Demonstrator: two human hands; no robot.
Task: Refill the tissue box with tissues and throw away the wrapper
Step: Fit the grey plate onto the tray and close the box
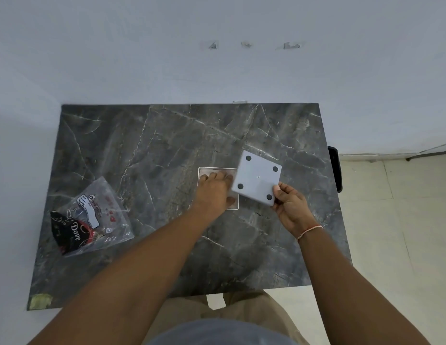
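A square white tissue box (pixel 204 170) sits open on the dark marble table (pixel 147 150), right of centre. My left hand (pixel 213 189) lies flat inside it, pressing on the tissues, which it mostly hides. My right hand (pixel 290 206) holds the box's white bottom panel (pixel 257 178) by its near right corner; the panel has black round feet at its corners and hangs tilted over the box's right edge. A clear plastic wrapper (pixel 92 217) with black and red print lies crumpled at the table's left.
A white wall runs along the table's far edge. A black object (pixel 335 168) stands beside the table's right edge. Pale floor tiles (pixel 391 220) stretch to the right. A piece of yellowish tape (pixel 40 300) marks the near left corner.
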